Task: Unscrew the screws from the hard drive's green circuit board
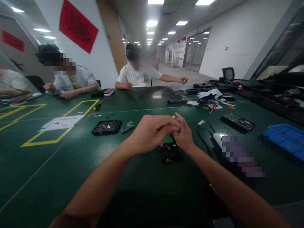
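Note:
A black hard drive (169,154) with a green circuit board (168,138) lies on the table in front of me, partly covered by my hands. My left hand (154,133) is closed above it, its fingers curled towards my right hand (184,134). The right hand meets it from the other side, index finger raised and the other fingers bent inwards. A small yellow piece (174,117) shows just above the fingers, perhaps the end of a tool. What the two hands grip between them is hidden.
To the left lie an opened drive (106,127), a loose circuit board (127,127) and a yellow-black screwdriver (97,106). On the right are another drive (237,123), a blurred-out device (217,137) with a cable and a blue tray (285,137). Other people sit across the table.

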{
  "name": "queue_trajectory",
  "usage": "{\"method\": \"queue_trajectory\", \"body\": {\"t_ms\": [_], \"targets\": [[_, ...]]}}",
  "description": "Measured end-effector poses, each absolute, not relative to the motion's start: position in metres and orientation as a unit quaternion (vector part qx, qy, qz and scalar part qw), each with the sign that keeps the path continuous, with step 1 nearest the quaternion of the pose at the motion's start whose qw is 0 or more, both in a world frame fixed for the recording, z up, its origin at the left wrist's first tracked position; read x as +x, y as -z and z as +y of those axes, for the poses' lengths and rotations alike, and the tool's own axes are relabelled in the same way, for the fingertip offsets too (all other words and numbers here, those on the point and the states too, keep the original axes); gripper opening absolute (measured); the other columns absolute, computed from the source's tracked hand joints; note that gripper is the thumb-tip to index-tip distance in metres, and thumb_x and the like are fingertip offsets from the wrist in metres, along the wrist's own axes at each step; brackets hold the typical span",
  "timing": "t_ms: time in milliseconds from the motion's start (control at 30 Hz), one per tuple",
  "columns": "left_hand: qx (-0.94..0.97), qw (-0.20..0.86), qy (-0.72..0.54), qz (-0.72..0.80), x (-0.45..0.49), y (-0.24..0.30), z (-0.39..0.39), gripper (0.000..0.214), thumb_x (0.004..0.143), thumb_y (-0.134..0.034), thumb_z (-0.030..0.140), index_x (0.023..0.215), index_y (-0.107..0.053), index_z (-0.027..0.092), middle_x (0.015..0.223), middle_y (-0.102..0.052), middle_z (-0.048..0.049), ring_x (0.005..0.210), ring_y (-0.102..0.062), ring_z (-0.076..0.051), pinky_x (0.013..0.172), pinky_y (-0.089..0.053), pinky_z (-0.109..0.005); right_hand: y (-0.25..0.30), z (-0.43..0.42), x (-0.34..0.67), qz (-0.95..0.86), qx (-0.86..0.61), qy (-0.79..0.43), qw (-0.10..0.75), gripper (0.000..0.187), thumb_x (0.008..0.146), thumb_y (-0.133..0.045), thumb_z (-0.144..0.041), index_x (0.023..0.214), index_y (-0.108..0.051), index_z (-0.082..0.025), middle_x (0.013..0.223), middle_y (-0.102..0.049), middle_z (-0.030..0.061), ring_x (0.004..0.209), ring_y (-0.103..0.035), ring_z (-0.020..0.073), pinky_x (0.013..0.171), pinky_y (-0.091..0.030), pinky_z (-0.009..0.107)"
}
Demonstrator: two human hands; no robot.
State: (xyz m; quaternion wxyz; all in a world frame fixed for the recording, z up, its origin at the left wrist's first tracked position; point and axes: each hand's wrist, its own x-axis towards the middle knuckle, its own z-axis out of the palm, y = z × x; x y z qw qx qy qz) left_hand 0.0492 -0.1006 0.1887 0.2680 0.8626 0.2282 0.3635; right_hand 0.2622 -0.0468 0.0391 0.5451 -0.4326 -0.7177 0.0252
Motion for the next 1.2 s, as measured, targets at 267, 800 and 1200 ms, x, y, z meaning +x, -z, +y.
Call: {"method": "queue_trajectory", "body": {"t_ms": [267,800,1200], "targets": [[0.864,0.148,-0.413,0.248,0.076,-0.147,-0.016,0.040,0.088,-0.080,0.037,0.124,-0.070,0.021,0.115,-0.069,-0.0071,0.092,-0.068,-0.015,0.082,-0.056,-0.029,-0.044,-0.050,0.255,-0.676,-0.440,-0.072,0.587,0.043,0.098,-0.066,-0.038,0.136,-0.051,-0.027,0.128,-0.066,0.0113,0.097,-0.072,0.0237,0.081,-0.064,0.042],[0.851,0.175,-0.432,0.242,0.076,-0.128,-0.001,0.012,0.096,-0.070,0.028,0.098,-0.074,0.018,0.100,-0.073,-0.0054,0.092,-0.068,-0.015,0.079,-0.055,-0.028,-0.057,-0.073,0.265,-0.692,-0.517,-0.025,0.503,0.011,0.100,-0.057,-0.032,0.098,-0.062,-0.022,0.101,-0.067,0.0097,0.093,-0.066,0.0259,0.082,-0.057,0.044],[0.847,0.196,-0.431,0.243,0.078,-0.121,0.003,0.013,0.096,-0.071,0.031,0.101,-0.076,0.021,0.103,-0.075,-0.0047,0.092,-0.069,-0.016,0.079,-0.056,-0.028,-0.040,-0.123,0.203,-0.848,-0.509,-0.047,0.140,0.078,0.092,-0.061,-0.063,0.144,-0.052,-0.006,0.144,-0.050,0.0253,0.134,-0.047,0.0408,0.116,-0.039,0.057]]}}
